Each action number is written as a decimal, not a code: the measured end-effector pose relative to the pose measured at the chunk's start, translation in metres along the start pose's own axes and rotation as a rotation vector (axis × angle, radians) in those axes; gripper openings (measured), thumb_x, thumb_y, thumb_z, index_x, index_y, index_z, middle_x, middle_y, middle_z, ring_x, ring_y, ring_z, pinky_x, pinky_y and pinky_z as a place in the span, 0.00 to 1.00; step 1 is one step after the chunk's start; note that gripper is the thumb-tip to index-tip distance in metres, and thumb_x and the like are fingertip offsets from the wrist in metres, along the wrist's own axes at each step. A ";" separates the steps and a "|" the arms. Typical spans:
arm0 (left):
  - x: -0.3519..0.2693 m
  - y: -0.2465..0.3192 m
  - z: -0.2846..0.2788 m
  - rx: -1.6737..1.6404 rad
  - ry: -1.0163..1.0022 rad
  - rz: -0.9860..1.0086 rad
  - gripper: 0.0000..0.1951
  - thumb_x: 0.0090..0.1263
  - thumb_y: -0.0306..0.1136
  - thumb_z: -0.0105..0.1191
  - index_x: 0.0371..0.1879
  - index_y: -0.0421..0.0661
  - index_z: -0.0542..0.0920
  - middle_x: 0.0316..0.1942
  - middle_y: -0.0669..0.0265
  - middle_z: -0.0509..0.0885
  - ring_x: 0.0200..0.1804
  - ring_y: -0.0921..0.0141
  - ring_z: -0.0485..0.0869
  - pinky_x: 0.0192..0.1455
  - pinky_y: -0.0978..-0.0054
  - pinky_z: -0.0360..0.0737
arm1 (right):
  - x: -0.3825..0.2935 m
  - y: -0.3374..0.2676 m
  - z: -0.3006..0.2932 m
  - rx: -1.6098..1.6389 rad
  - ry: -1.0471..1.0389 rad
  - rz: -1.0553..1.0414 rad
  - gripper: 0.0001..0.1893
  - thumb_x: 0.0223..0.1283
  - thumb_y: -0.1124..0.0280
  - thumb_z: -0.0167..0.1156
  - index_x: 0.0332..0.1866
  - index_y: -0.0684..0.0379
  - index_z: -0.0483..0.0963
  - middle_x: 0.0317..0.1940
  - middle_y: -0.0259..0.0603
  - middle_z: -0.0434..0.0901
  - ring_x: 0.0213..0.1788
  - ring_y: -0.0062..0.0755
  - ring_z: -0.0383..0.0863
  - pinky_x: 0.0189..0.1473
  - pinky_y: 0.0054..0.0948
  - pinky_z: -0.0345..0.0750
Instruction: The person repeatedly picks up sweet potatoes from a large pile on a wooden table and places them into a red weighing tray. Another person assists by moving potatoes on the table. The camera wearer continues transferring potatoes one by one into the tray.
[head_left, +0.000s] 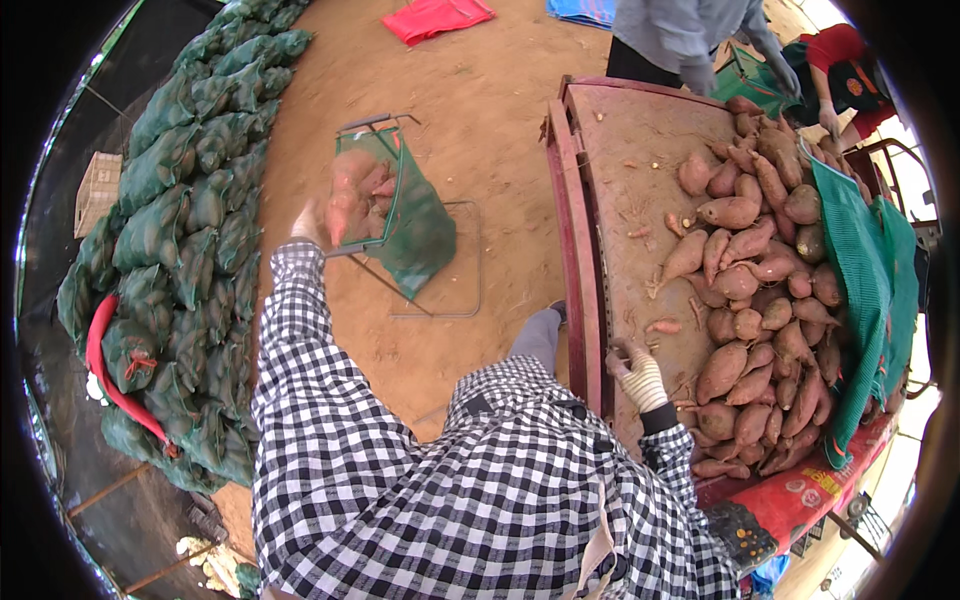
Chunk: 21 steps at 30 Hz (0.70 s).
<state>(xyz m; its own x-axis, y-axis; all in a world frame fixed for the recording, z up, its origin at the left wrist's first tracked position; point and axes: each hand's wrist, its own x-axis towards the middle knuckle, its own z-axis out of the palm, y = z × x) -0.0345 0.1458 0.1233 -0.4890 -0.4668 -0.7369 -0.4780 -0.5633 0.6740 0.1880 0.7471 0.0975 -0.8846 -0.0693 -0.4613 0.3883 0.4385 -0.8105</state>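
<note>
My left hand (306, 225), pale and blurred, is at the near left rim of a green mesh bag (420, 225) hung open on a metal stand (478, 262). Reddish sweet potatoes (360, 187) fill the bag's mouth, some right beside my fingers. Whether the hand grips one is unclear. On my right, my right hand (637, 371) wears a striped glove and hovers at the edge of a red-sided cart bed (600, 225). Its fingers are loosely bent and apart, with nothing seen in them. A large heap of sweet potatoes (750, 337) lies on the bed beyond it.
Filled green mesh sacks (172, 187) are stacked along the left, with a red strip (112, 367) on them. Green netting (855, 300) drapes over the heap. Two people, one in a grey-blue shirt (667, 37), stand beyond the cart. Red cloth (435, 16) lies on the dirt floor.
</note>
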 end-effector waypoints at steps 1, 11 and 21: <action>0.021 0.001 -0.006 0.048 0.279 0.035 0.28 0.69 0.55 0.51 0.60 0.47 0.73 0.56 0.54 0.77 0.55 0.68 0.78 0.56 0.64 0.76 | -0.003 0.000 0.002 -0.006 -0.004 -0.038 0.19 0.59 0.69 0.60 0.54 0.65 0.73 0.30 0.41 0.80 0.31 0.27 0.80 0.36 0.27 0.78; 0.033 -0.159 0.042 0.310 -0.236 0.285 0.17 0.69 0.37 0.57 0.52 0.42 0.75 0.43 0.60 0.83 0.41 0.65 0.84 0.39 0.68 0.82 | -0.050 0.058 -0.002 -0.075 0.135 0.255 0.21 0.60 0.65 0.59 0.55 0.66 0.73 0.39 0.51 0.84 0.39 0.32 0.85 0.41 0.29 0.80; -0.105 -0.295 0.119 1.027 -0.762 -0.006 0.16 0.71 0.37 0.54 0.52 0.42 0.77 0.39 0.64 0.84 0.38 0.69 0.84 0.40 0.71 0.81 | -0.035 0.099 -0.085 -0.185 0.354 0.315 0.25 0.54 0.58 0.62 0.54 0.63 0.76 0.37 0.55 0.83 0.41 0.49 0.83 0.44 0.37 0.79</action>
<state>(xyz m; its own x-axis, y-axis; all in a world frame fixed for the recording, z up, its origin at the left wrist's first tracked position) 0.0713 0.4422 0.0082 -0.6145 0.2333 -0.7536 -0.6566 0.3783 0.6525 0.2354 0.8695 0.0642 -0.7779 0.3856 -0.4961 0.6261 0.5428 -0.5598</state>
